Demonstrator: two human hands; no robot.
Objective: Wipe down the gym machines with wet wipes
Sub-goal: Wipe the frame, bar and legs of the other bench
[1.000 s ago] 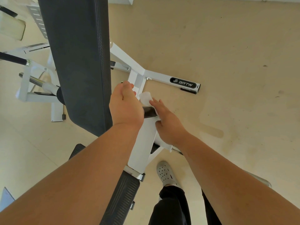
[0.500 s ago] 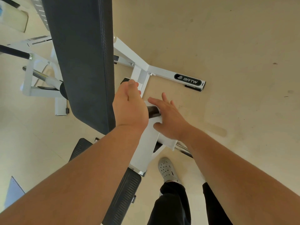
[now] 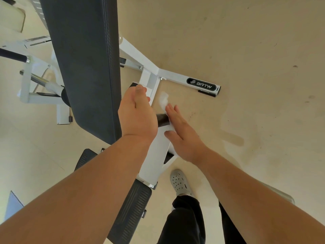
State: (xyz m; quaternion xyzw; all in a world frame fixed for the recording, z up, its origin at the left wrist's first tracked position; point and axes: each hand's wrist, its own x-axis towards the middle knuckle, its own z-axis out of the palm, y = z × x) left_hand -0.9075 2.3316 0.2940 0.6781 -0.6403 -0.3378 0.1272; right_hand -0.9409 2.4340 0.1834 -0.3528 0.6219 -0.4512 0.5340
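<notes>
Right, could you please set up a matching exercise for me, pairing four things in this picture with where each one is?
Things:
1. wet wipe
2. left hand
3. grey shoe
4. BRTW label

Places:
A. standing on the floor
B. on a white frame bar
C. pressed under the right hand
D. curled round the black handle

Pairs: 1-C, 2-D, 3-A, 4-B
</notes>
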